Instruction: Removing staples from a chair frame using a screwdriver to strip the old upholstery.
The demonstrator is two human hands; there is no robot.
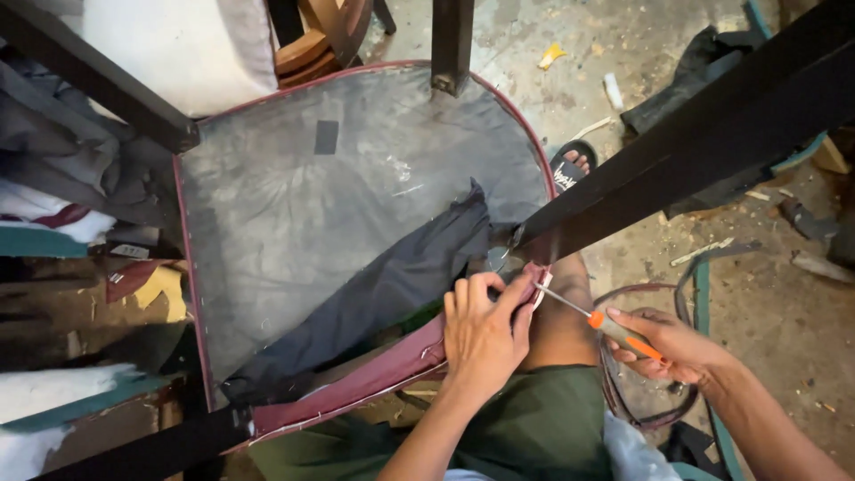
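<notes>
While left hand [484,331] fingers pinch one maroon fabric edge [374,381], right hand [670,346] grasps one screwdriver [595,318].

A small dark rectangular label [326,137] sits flat on the grey seat underside [267,223], near its upper middle.

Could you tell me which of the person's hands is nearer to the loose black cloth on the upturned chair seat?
Left. The left hand presses the seat's maroon edge right beside the black cloth. The right hand is farther off to the side, holding an orange-handled screwdriver.
</notes>
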